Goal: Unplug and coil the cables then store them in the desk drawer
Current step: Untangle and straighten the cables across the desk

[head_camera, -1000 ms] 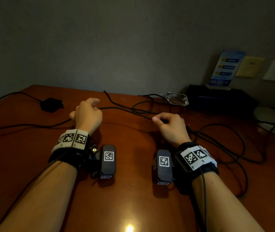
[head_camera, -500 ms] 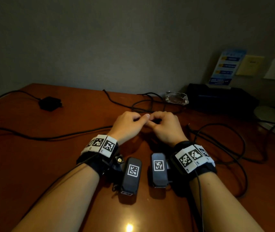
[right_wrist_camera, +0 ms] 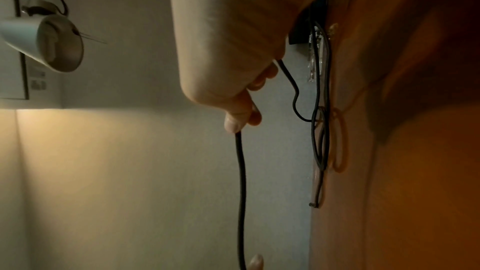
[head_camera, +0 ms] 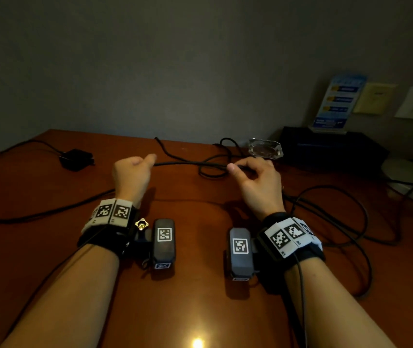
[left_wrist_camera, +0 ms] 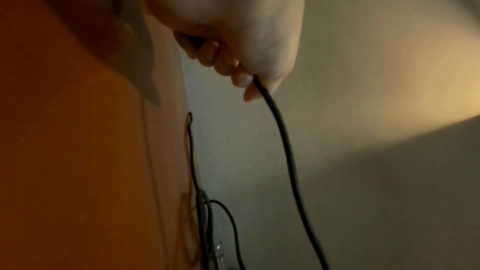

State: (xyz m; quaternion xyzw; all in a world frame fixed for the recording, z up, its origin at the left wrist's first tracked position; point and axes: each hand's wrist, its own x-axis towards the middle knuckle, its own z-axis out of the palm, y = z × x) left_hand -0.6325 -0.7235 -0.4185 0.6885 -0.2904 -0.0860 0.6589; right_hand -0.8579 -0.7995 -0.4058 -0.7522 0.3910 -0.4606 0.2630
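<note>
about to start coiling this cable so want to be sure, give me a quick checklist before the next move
1. Left hand grips the black cable: ok.
2. Right hand pinches the same cable: ok.
3. Span between the hands off the desk: ok.
4. Cable free of the loops near the glass ashtray: not ok, it crosses them.
5. Far end unplugged: cannot tell, the end is not traceable.
6. Drawer open for storing: cannot tell, not in view.

Bare forearms; black wrist straps (head_camera: 104,237) carry white checkered marker tags and dark camera units (head_camera: 164,241) (also tagged).
</note>
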